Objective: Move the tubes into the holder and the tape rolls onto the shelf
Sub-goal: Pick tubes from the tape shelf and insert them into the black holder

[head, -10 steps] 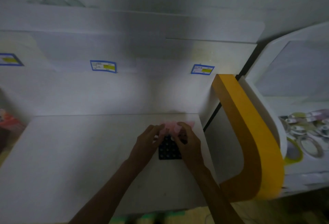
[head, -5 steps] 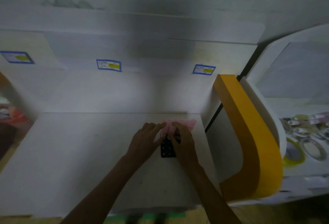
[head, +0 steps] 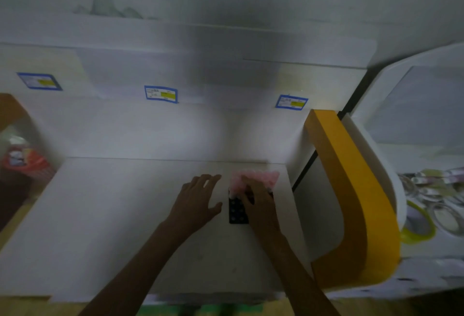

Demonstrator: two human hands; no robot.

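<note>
A black tube holder (head: pixel 236 211) with round holes lies on the white shelf (head: pixel 120 215), near its right end. Pink tubes (head: pixel 261 177) fill the holder's far rows. My right hand (head: pixel 258 202) lies over the holder with its fingers curled among the pink tubes; what exactly it pinches is hidden. My left hand (head: pixel 198 197) hovers just left of the holder with fingers spread, holding nothing. Several tape rolls (head: pixel 426 205) lie in the neighbouring unit at the far right.
A yellow curved divider (head: pixel 346 190) borders the shelf on the right. Blue-framed labels (head: pixel 160 94) line the shelf edge above. Red packets (head: pixel 22 162) sit at the far left.
My left hand has let go of the pink tubes and drawn off to the left with fingers spread. My right hand has stayed on the holder.
</note>
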